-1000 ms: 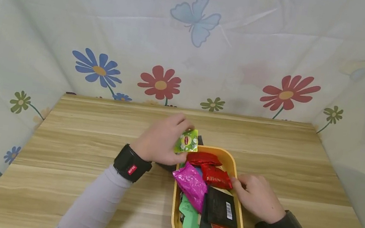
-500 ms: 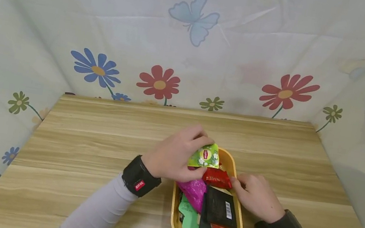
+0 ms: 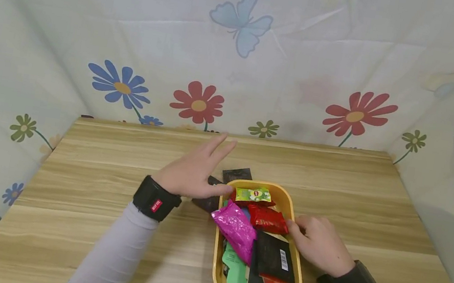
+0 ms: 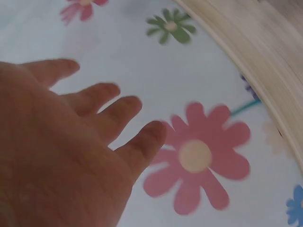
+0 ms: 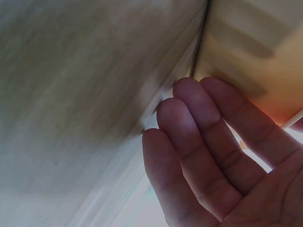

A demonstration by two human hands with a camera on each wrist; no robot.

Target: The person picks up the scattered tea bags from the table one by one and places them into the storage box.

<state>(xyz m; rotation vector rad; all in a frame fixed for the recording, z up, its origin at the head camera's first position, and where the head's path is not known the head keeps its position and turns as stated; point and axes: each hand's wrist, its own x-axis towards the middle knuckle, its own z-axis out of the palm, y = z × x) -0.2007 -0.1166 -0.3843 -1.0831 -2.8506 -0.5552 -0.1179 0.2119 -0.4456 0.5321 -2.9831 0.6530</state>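
Note:
A yellow plastic basket (image 3: 216, 278) stands on the table, filled with small packets. On top at its far end lies a green and yellow Lipton tea bag sachet (image 3: 254, 195). Red packets (image 3: 268, 219), a shiny magenta packet (image 3: 236, 229), a black packet (image 3: 275, 258) and a green one (image 3: 235, 267) fill the rest. My left hand (image 3: 191, 170) hovers at the basket's far left, fingers spread and holding nothing; the left wrist view shows these fingers (image 4: 147, 142) apart. My right hand (image 3: 322, 243) holds the basket's right rim, with its fingers (image 5: 189, 127) along the outer wall.
Two black packets lie on the table outside the basket: one past its far left corner (image 3: 237, 175), another black packet (image 3: 207, 203) partly beneath the left hand. A flower-printed curtain (image 3: 301, 64) encloses the wooden table (image 3: 104, 181) at the back and sides.
The left hand moved right over the basket with the tea sachet, let it go onto the red packets, then drew back left with fingers spread. The right hand stayed in place.

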